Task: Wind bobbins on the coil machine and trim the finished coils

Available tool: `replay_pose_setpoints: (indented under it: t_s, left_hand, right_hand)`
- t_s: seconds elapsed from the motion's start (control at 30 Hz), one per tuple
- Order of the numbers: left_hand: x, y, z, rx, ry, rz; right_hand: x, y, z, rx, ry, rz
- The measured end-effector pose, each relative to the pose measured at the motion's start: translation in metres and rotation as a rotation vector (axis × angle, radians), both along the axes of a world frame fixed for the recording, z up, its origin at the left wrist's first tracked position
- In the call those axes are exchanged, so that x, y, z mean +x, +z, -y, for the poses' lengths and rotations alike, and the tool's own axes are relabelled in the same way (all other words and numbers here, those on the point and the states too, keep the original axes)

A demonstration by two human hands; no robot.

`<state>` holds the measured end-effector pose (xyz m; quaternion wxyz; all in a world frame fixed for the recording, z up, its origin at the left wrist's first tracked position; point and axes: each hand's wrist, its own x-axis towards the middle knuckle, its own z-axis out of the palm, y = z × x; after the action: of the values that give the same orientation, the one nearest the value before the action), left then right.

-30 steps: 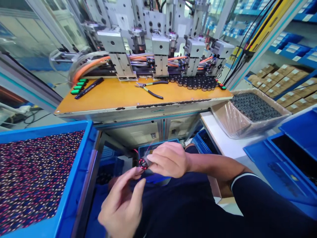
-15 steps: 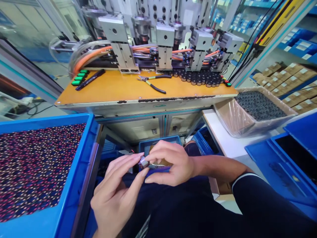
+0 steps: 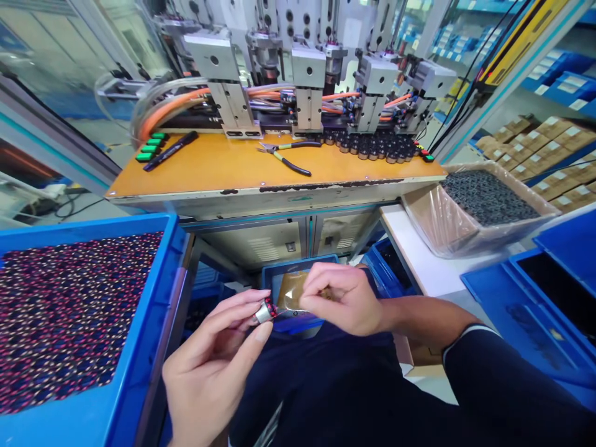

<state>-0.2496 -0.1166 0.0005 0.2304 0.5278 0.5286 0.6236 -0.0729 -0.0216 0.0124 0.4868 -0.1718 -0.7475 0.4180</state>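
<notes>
A small silver metal cylinder, like a little motor [image 3: 263, 312], is pinched between the thumb and fingers of my left hand [image 3: 209, 360]. Red and black bits show at its right end. My right hand [image 3: 342, 298] is closed in a pinch a short way to the right, apart from the motor. A thin strand seems to run from the motor toward those fingers, but what they grip is too small and hidden to make out. Both hands are above my lap, in front of a blue bin [image 3: 270, 273] with a brown piece [image 3: 293, 290] in it.
A large blue tray [image 3: 139, 347] of dark parts with red and white wires stands at left. Pliers [image 3: 291, 160], a black marker [image 3: 170, 151] and rows of black round parts [image 3: 379, 148] lie on the orange bench [image 3: 209, 171] under a machine. A plastic-lined carton [image 3: 433, 226] stands right.
My right hand has pulled away from the motor to the right and its fingers have curled closed. My left hand has shifted slightly left, and the motor's red-and-black end now shows.
</notes>
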Motion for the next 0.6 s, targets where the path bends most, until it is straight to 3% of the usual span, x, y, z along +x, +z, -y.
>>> replay_pose_setpoints:
  t_s: [0.07, 0.1, 0.23, 0.27, 0.33, 0.4, 0.47, 0.53, 0.6]
  left_hand:
    - [-0.003, 0.004, 0.001, 0.035, 0.008, -0.126]
    - [-0.005, 0.005, 0.001, 0.051, 0.002, -0.192]
    - [-0.009, 0.007, 0.001, 0.093, -0.084, -0.406]
    - [-0.009, 0.008, 0.000, 0.106, -0.102, -0.441]
    - [-0.007, 0.009, 0.000, 0.126, -0.115, -0.474]
    - [-0.007, 0.010, 0.002, 0.123, -0.101, -0.451]
    - [-0.007, 0.009, 0.006, 0.096, -0.098, -0.386]
    - [-0.009, 0.008, 0.009, 0.087, -0.105, -0.319]
    - [-0.011, 0.006, 0.010, 0.118, -0.118, -0.309]
  right_hand:
    - [0.014, 0.009, -0.009, 0.103, -0.064, 0.084]
    - [0.019, 0.014, -0.014, 0.238, -0.105, 0.117]
    - [0.018, 0.036, -0.027, 1.162, -0.100, 0.207]
    - [0.014, 0.040, -0.029, 1.336, -0.079, 0.216]
    - [0.004, 0.043, -0.031, 1.495, -0.060, 0.256]
    - [-0.003, 0.042, -0.030, 1.447, -0.038, 0.356]
    - [-0.005, 0.040, -0.025, 1.229, 0.018, 0.481]
    - [-0.004, 0.039, -0.017, 0.822, 0.132, 0.577]
    - [-0.003, 0.043, -0.012, 0.292, 0.291, 0.632]
